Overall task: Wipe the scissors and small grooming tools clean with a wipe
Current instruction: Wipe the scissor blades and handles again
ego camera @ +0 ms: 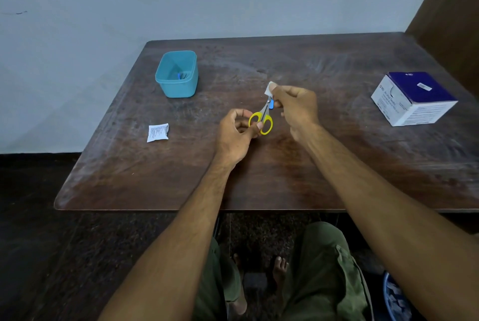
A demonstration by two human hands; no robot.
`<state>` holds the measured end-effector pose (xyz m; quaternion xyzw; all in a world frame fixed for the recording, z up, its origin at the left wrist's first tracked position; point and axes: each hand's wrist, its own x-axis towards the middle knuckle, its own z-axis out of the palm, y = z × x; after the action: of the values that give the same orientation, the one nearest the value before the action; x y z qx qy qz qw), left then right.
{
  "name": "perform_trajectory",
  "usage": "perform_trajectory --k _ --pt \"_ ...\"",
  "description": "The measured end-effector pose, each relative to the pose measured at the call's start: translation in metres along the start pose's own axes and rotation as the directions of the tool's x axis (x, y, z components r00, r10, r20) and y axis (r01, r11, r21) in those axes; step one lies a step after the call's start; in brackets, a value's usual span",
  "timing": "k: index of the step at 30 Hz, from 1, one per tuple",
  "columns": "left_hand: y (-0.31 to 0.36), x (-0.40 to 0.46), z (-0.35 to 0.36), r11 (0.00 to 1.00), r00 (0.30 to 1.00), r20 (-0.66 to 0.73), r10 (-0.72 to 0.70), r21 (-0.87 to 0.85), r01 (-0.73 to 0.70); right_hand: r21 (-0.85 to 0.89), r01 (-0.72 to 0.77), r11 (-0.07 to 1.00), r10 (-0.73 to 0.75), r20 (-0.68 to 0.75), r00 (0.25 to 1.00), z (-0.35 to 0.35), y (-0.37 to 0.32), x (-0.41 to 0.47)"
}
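Above the table [285, 178], left hand [234, 136] gripping scissors [261, 120] handles, blades pointing away, right hand [295, 109] pinching wipe [269, 88] on tips.

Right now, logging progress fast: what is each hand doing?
Left hand: grips the yellow-handled scissors by the handles.
Right hand: pinches a white wipe round the blades.

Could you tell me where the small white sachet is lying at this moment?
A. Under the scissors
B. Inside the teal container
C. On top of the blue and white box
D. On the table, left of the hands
D: the white sachet lies flat on the table, left of the left hand and nearer than the teal container.
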<state>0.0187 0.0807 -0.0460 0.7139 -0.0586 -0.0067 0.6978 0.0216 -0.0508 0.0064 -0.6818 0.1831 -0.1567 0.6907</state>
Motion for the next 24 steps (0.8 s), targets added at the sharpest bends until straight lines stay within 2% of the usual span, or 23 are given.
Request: perform_trajectory --k 7,11,17,22,24 --pt "0.000 0.000 0.000 1.000 1.000 -0.012 -0.001 0.002 0.001 -0.093 0.061 0.994 -0.055 0.063 0.996 -0.002 0.018 -0.011" --pt "0.001 0.000 0.000 0.999 1.000 -0.026 -0.009 -0.032 0.008 -0.090 0.068 0.994 -0.063 0.062 0.996 -0.003 0.013 -0.003" --pt "0.000 0.000 -0.002 1.000 1.000 -0.024 0.001 -0.022 -0.001 -0.187 0.112 0.976 -0.077 0.187 0.979 -0.007 0.023 -0.011" --pt "-0.002 0.000 0.000 1.000 1.000 -0.026 -0.001 -0.014 0.000 -0.115 0.045 0.992 -0.033 0.112 0.993 -0.009 0.014 -0.002" --pt "-0.002 0.000 -0.002 1.000 0.999 -0.035 -0.005 -0.019 0.004 -0.119 0.062 0.991 -0.044 0.144 0.989 -0.006 0.017 -0.006"
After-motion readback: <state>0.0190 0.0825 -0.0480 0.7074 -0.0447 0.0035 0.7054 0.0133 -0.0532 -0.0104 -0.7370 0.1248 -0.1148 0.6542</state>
